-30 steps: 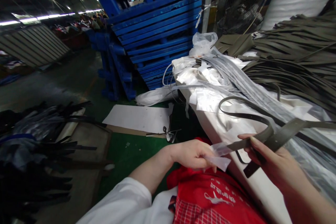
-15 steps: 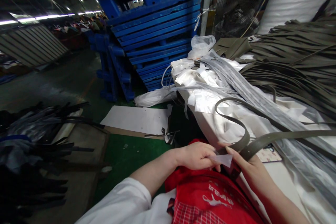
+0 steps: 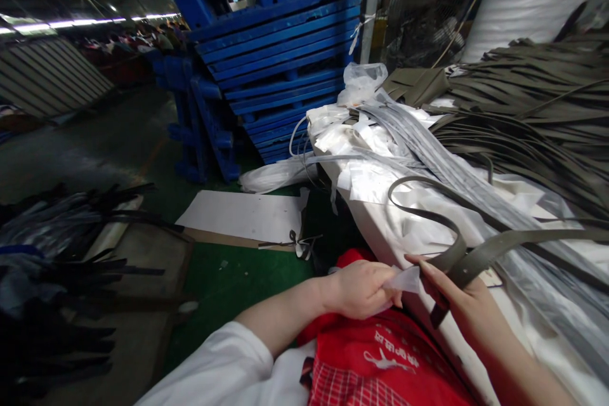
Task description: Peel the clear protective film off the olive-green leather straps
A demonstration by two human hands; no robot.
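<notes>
Fingers curled, my left hand (image 3: pixel 364 288) is closed on a small translucent plastic piece (image 3: pixel 406 280), whose free end sticks out towards my other hand. My right hand (image 3: pixel 459 298) grips a grey-green strap (image 3: pixel 495 248) between thumb and fingers. A short end of the strap hangs below the right fingers, and the rest loops over the bench and runs off to the right. Both hands are close together in front of my red apron (image 3: pixel 380 355). Whether the plastic still touches the strap, I cannot tell.
White sheeting (image 3: pixel 419 228) and clear plastic sleeves (image 3: pixel 438 158) cover the bench on the right, beside a pile of grey-green straps (image 3: pixel 537 95). Blue pallets (image 3: pixel 285 44) stand stacked ahead. Black straps (image 3: pixel 61 292) lie at left; a white board (image 3: pixel 242 212) rests on the green floor.
My hands have moved slightly apart, the right one shifting right with the strap. More of the translucent piece now shows in my left fingers, and the strap's end hangs below my right hand.
</notes>
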